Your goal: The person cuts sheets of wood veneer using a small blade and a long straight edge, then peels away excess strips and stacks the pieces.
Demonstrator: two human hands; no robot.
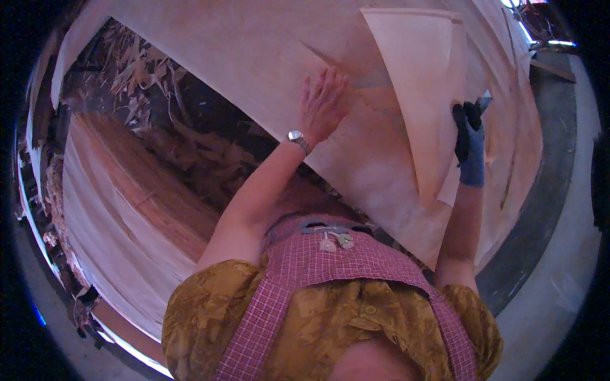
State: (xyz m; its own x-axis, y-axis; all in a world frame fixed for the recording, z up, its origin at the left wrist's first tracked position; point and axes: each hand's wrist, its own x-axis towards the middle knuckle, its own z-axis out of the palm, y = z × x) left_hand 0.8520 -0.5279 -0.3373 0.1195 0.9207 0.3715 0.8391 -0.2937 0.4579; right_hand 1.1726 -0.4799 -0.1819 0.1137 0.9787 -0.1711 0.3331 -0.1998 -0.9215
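Observation:
My bare left hand point(323, 105), with a watch point(296, 136) on the wrist, lies open with its fingers extended on a broad pale sheet of wood veneer point(254, 57). Just beyond its fingertips is a dark split in the sheet. My right hand point(469, 136) wears a blue-grey glove with black fingers. It is closed around a small knife point(486, 100), whose short pale blade sticks out past the fingers; the handle is hidden. That hand is at the right edge of a tapering loose veneer piece point(419, 76), which rests on the broad sheet.
Torn veneer scraps point(143, 70) lie heaped in the dark gap to the left. A stack of veneer sheets point(121, 190) with rough edges stands at the lower left. Concrete floor point(565, 254) runs along the right side. A long dark slit point(510, 152) marks the veneer near the right edge.

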